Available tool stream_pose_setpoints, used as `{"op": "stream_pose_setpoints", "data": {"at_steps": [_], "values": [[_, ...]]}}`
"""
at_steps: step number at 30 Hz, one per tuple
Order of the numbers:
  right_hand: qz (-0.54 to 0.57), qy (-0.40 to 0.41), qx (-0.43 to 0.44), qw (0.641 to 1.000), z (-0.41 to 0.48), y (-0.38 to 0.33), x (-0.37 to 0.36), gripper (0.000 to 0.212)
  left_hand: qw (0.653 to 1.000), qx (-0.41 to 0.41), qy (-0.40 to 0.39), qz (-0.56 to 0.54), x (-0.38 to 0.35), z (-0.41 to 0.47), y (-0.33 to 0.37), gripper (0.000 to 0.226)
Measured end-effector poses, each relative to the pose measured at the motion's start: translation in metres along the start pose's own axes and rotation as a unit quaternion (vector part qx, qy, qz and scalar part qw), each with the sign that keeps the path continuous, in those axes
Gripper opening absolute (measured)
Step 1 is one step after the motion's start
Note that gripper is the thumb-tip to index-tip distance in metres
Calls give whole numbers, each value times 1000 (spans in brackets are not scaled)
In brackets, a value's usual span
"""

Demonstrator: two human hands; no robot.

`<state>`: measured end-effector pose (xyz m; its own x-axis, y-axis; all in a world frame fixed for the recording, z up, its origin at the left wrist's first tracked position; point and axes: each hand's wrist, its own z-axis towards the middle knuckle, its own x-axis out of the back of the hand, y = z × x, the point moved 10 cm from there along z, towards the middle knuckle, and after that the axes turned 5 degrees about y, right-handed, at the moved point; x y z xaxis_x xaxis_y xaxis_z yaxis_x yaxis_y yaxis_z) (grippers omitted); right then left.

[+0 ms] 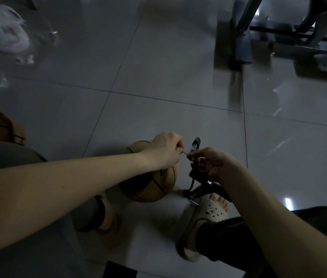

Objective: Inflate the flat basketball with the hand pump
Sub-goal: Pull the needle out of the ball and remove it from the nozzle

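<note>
An orange basketball point(150, 185) with black seams lies on the tiled floor between my feet. My left hand point(164, 151) hovers above it and pinches a thin needle point(184, 153) by one end. My right hand point(208, 163) pinches the other end of the needle where it meets the pump's black hose end point(195, 144). The dark hand pump point(208, 187) lies under my right hand against my right sandal, its hose point(191, 183) looping beside the ball. The dim light hides the needle's tip.
A second, flattened orange ball point(0, 127) lies at the left by my knee. A white plastic bag point(4, 31) and small scraps sit at the far left. A metal exercise frame point(279, 37) stands at the far right. My feet wear sandals point(204, 213).
</note>
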<state>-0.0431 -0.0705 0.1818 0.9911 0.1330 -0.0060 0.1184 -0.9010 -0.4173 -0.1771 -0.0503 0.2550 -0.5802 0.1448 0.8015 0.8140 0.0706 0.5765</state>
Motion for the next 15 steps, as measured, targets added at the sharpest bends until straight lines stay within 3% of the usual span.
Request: {"op": "stream_pose_setpoints", "data": {"at_steps": [11, 15], "values": [[68, -38, -20, 997, -3, 3, -7, 4, 999, -41, -3, -14, 2, 0, 11, 11], [34, -8, 20, 999, -2, -2, -3, 30, 998, 0, -22, -67, -6, 1, 4, 10]]}}
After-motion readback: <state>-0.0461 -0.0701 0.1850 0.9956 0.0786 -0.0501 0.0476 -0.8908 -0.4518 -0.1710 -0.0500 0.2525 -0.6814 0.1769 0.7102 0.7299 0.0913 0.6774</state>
